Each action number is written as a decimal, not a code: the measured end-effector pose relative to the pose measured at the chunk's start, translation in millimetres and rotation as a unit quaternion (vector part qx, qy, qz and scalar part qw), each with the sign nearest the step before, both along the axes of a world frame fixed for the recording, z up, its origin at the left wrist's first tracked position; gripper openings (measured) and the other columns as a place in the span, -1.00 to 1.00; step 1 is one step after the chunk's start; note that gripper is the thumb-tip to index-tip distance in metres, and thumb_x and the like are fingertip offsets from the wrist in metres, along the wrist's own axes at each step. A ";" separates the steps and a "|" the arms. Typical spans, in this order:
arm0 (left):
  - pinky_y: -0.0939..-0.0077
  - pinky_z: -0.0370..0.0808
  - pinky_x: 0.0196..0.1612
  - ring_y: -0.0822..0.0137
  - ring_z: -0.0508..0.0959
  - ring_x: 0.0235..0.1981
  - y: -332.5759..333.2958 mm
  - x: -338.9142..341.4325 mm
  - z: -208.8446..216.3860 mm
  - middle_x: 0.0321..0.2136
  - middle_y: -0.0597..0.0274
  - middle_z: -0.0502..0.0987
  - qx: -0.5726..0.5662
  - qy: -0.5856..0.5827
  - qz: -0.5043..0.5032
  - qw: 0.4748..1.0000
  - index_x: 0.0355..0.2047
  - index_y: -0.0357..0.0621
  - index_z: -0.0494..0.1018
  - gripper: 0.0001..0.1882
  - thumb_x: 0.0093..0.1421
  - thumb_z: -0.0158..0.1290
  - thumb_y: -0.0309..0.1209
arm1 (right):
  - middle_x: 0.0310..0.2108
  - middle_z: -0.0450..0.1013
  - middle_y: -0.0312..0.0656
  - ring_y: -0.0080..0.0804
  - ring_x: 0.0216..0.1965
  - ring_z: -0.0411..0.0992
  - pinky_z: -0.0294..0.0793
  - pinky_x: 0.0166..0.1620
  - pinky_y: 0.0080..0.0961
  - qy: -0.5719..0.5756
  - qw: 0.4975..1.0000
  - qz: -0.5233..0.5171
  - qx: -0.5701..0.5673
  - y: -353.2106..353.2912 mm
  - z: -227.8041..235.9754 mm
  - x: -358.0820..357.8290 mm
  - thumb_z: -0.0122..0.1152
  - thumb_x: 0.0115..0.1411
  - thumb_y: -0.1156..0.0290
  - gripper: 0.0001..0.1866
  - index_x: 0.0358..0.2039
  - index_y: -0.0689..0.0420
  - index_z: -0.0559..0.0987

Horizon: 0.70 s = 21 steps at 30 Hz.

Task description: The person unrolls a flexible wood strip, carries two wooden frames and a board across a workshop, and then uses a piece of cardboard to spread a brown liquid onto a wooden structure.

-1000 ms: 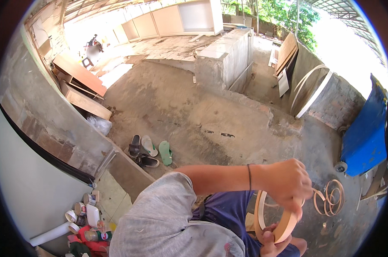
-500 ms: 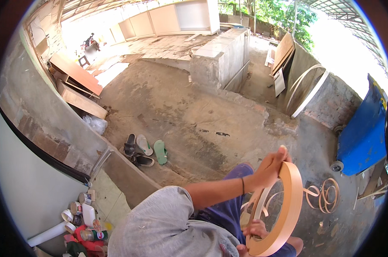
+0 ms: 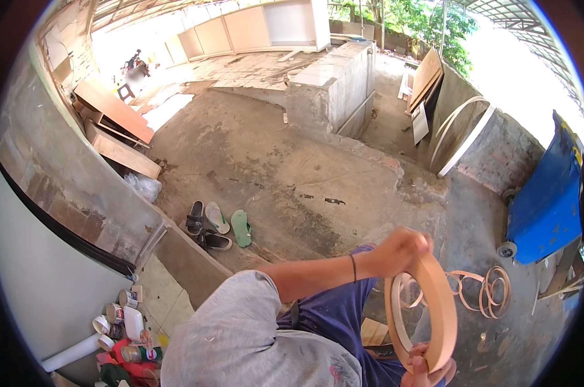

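Note:
A large roll of peach-coloured edge banding (image 3: 443, 313) stands upright between my hands, over the floor at the lower right. My left hand (image 3: 400, 250), with a dark band on its wrist, has its fingers closed on the roll's top edge. Down at the bottom edge, my right hand (image 3: 427, 373) grips the same roll with the thumb on the near side. A loose strip (image 3: 493, 295) of the same banding lies in loops on the floor beyond the roll. Part of the strip shows through the ring's open middle.
Several sandals (image 3: 241, 228) lie on the concrete floor ahead. A blue wheeled bin (image 3: 544, 193) stands at the right. Cans and bottles (image 3: 129, 298) crowd the lower left. A concrete block wall (image 3: 330, 90) and leaning boards (image 3: 426, 77) stand farther off.
The roll has turned and shifted slightly right, showing more of its ring opening. My left hand has rolled over its top edge; my right hand has moved right and lower along the rim.

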<state>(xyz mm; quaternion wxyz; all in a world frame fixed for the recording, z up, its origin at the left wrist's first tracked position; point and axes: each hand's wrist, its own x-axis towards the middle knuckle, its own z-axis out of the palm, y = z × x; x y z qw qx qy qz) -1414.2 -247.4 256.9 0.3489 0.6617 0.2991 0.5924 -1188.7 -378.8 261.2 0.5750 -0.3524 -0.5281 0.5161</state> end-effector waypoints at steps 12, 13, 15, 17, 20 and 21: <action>0.55 0.26 -0.57 0.43 0.36 -0.66 -6.1 -4.2 41.0 -0.70 0.37 0.36 0.176 0.091 0.051 0.979 -0.68 -0.05 0.35 -0.54 0.12 -0.15 0.04 | -0.51 0.38 -0.15 -0.34 -0.43 0.38 0.33 -0.12 -0.25 -0.090 0.970 0.188 0.123 15.8 -43.7 -14.8 0.28 -0.13 0.05 -0.36 -0.19 0.26 0.30; 0.51 0.25 -0.59 0.38 0.36 -0.68 -6.0 1.6 54.6 -0.72 0.38 0.34 0.325 0.183 0.055 0.926 -0.73 -0.02 0.33 -0.58 0.06 -0.07 0.01 | -0.52 0.38 -0.15 -0.35 -0.45 0.38 0.36 -0.16 -0.28 -0.067 0.969 0.204 0.124 22.0 -36.2 -18.2 0.24 -0.09 0.03 -0.38 -0.19 0.27 0.30; 0.46 0.27 -0.59 0.35 0.35 -0.69 -30.1 19.9 72.3 -0.74 0.42 0.31 0.368 0.312 -0.030 0.876 -0.74 0.01 0.29 -0.64 -0.04 -0.01 -0.03 | -0.51 0.38 -0.16 -0.40 -0.48 0.36 0.38 -0.26 -0.39 -0.058 0.978 0.194 0.057 23.6 -16.1 -24.7 0.19 -0.05 0.20 -0.52 -0.22 0.28 0.34; 0.44 0.28 -0.58 0.32 0.36 -0.68 -32.7 30.6 63.2 -0.75 0.42 0.29 0.397 0.325 -0.039 0.857 -0.74 0.00 0.28 -0.64 -0.05 0.00 -0.04 | -0.48 0.40 -0.16 -0.48 -0.48 0.32 0.35 -0.38 -0.56 -0.097 0.985 0.123 -0.071 10.9 9.4 -31.5 0.17 -0.07 0.58 -0.72 -0.28 0.32 0.43; 0.45 0.29 -0.55 0.36 0.36 -0.67 -17.0 12.5 51.1 -0.73 0.43 0.31 0.327 0.298 -0.010 0.897 -0.71 -0.02 0.31 -0.63 0.02 -0.04 -0.02 | -0.48 0.40 -0.16 -0.47 -0.53 0.32 0.34 -0.40 -0.58 -0.076 0.993 0.092 -0.006 12.7 6.1 -18.9 0.16 -0.07 0.58 -0.75 -0.31 0.33 0.44; 0.46 0.29 -0.54 0.39 0.36 -0.67 -9.7 3.2 39.4 -0.72 0.43 0.32 0.281 0.276 0.002 0.919 -0.69 -0.02 0.33 -0.62 0.05 -0.05 -0.02 | -0.48 0.40 -0.15 -0.47 -0.53 0.32 0.34 -0.41 -0.58 -0.092 0.991 0.090 0.025 12.7 1.3 -6.6 0.16 -0.07 0.57 -0.75 -0.32 0.33 0.44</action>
